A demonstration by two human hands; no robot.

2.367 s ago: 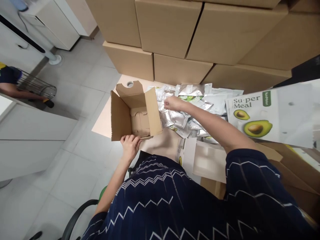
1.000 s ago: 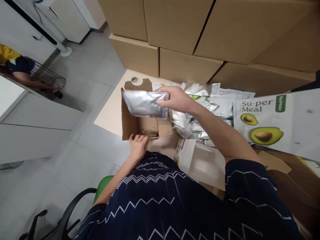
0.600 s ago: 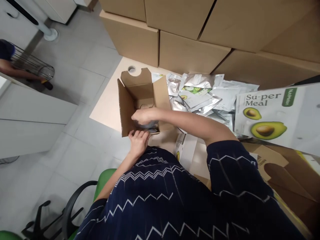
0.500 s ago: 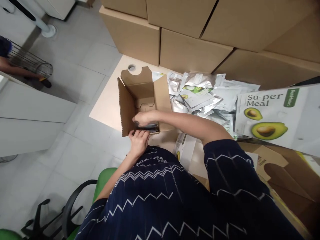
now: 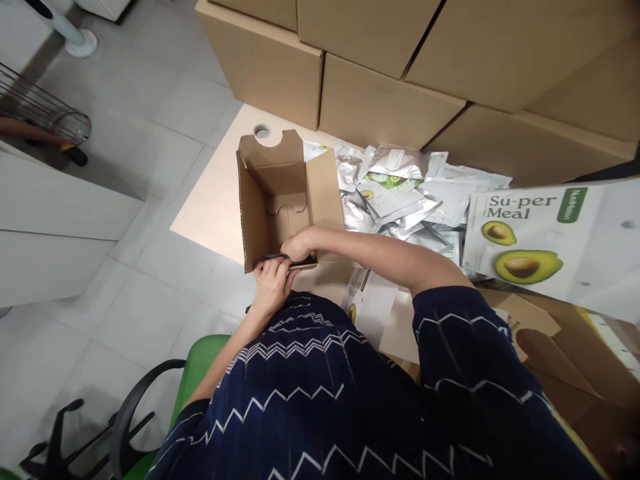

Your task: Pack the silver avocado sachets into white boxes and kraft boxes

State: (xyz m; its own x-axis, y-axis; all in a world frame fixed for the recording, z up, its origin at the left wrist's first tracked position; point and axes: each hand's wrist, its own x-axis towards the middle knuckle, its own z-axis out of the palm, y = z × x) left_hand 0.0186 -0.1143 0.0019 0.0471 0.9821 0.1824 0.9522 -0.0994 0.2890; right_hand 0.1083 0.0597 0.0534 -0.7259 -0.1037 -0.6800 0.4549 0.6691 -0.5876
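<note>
An open cardboard box (image 5: 249,207) stands on the table in front of me, its flaps raised. My left hand (image 5: 273,285) is closed over the box's near edge, fingers curled on the rim. Inside the box, against that near wall, is my right hand (image 5: 299,245), with its fingers bent round the edge of a dark flat item (image 5: 274,256). Most of this item is hidden by the hand and the wall, so its kind cannot be made out. Silver and white pouches (image 5: 395,193) lie piled just right of the box.
Large cardboard boxes (image 5: 385,100) are stacked behind. A tape roll (image 5: 262,131) lies beyond the open box. At right are a printed avocado carton (image 5: 595,247) and an open brown box (image 5: 570,353). A green chair (image 5: 200,367) stands behind left; another person's arm (image 5: 30,128) shows far left.
My right hand has drawn back toward the near wall of the box and slightly right. The dark item now shows by the rim, near my left fingers. My left hand stays on the edge.
</note>
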